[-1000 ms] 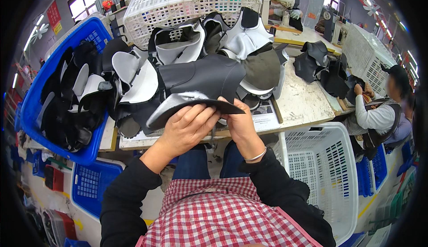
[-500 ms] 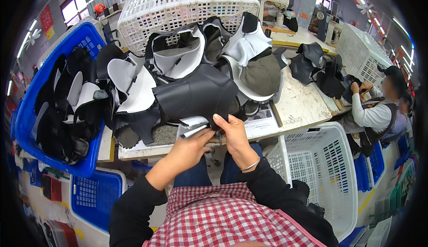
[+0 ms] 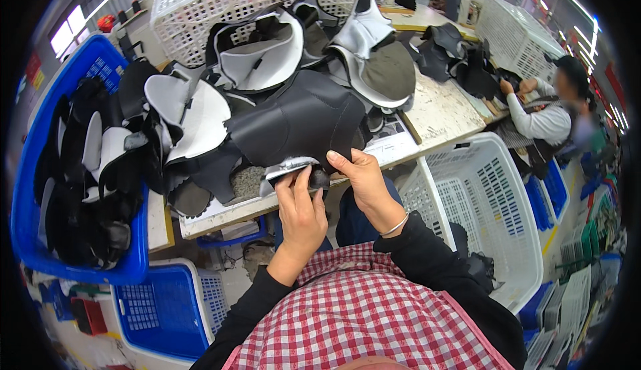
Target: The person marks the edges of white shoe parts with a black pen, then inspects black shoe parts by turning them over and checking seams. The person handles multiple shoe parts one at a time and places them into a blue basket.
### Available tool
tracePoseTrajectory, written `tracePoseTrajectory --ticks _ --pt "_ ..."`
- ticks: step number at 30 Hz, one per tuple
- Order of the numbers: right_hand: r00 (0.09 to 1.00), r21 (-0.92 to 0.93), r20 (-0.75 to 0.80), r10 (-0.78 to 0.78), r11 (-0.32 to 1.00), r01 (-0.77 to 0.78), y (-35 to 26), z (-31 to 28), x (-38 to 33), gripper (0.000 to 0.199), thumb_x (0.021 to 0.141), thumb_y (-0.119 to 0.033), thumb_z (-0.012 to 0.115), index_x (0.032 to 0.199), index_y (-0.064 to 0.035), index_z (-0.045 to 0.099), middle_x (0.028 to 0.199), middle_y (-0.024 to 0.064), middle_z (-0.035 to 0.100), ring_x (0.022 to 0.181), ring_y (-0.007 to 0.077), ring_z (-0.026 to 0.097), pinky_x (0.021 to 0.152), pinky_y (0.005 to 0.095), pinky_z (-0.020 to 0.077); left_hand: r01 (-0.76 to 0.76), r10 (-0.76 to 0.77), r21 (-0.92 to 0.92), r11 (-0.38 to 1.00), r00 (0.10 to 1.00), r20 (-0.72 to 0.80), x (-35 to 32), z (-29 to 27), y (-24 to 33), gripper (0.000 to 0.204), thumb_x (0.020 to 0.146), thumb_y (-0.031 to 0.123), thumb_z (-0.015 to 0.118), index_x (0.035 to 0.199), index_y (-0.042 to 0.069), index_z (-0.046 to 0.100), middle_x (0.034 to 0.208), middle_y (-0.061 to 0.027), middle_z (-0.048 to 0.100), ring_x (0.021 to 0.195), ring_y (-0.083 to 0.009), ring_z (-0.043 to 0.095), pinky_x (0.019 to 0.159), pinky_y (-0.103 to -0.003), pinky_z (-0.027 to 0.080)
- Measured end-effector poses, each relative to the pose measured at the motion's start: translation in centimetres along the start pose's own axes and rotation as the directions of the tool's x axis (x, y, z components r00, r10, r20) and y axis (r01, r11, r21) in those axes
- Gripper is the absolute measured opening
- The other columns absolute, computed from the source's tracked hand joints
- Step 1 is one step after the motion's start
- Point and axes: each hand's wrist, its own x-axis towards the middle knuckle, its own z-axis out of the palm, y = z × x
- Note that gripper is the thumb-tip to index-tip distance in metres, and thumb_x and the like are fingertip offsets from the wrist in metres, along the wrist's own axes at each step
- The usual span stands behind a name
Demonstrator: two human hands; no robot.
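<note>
A black leather boot upper [image 3: 294, 119] with pale lining lies across the near edge of the work table, its smooth outer side facing up. My right hand [image 3: 366, 181] grips its near right edge, thumb on top and the other fingers partly hidden beneath. At the turned-up pale flap [image 3: 288, 167] along the near edge, the bent fingers of my left hand [image 3: 300, 206] pinch the material. A dark rounded part shows between the two hands. Behind lie more black uppers with white lining [image 3: 264, 53] and one with a grey-brown inside [image 3: 387, 76].
A blue crate [image 3: 137, 236] full of uppers stands at left, above another blue basket [image 3: 160, 310]. At the back is a white basket [image 3: 193, 26]; a white crate [image 3: 494, 216] with black pieces stands at right. Farther right sits a co-worker [image 3: 547, 113] handling black pieces.
The view has shifted and tilted slightly. My left hand has turned more upright, its fingers now up against the flap. My right hand keeps its grip on the upper's edge.
</note>
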Motion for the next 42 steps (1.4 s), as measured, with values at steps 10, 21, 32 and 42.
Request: tracePoseTrajectory --ticks 10,21,32,42 --pt "0.980 -0.001 -0.164 0.113 0.993 -0.114 -0.5 -0.6 -1.0 0.021 0.097 -0.018 0.077 0.110 -0.0009 0.076 0.096 0.0003 0.075 0.083 0.0063 0.064 0.075 0.0241 0.0517 -0.086 0.227 -0.294 0.952 0.841 0.490 1.4 0.7 -0.4 0.028 0.085 -0.003 0.071 0.113 0.000 0.070 0.111 -0.0195 0.065 0.104 -0.0386 0.065 0.087 -0.045 0.053" --pt "0.995 -0.085 -0.072 -0.073 0.994 0.067 1.5 0.8 -1.2 0.019 0.096 -0.015 0.078 0.110 -0.0013 0.078 0.098 0.0003 0.075 0.088 0.0064 0.064 0.081 0.0231 0.0506 -0.035 0.021 -0.150 0.988 0.995 -0.097 0.2 -2.6 -2.3 0.047 0.080 0.007 0.086 0.125 0.008 0.072 0.117 -0.0114 0.061 0.107 -0.0287 0.064 0.089 -0.038 0.053" --pt "0.999 -0.010 -0.031 0.010 1.000 -0.011 1.5 -1.2 -0.6 0.022 0.095 -0.015 0.080 0.112 -0.0014 0.078 0.101 0.0017 0.076 0.091 0.0074 0.066 0.085 0.0239 0.0512 0.013 -0.014 -0.267 0.964 1.000 -0.002 -0.1 0.9 -4.4 0.030 0.084 -0.002 0.080 0.112 0.006 0.079 0.111 -0.0146 0.071 0.099 -0.0275 0.072 0.086 -0.037 0.058" --pt "0.995 -0.086 0.081 -0.056 0.994 0.063 0.4 -0.7 -0.9 0.026 0.095 -0.019 0.080 0.111 0.0016 0.078 0.098 0.0027 0.077 0.087 0.0069 0.067 0.081 0.0242 0.0542 0.353 -0.635 -0.796 -0.491 0.481 0.605 -2.1 3.9 -4.7 0.042 0.096 0.010 0.075 0.135 0.002 0.063 0.132 -0.0087 0.068 0.118 -0.0255 0.067 0.104 -0.038 0.054"
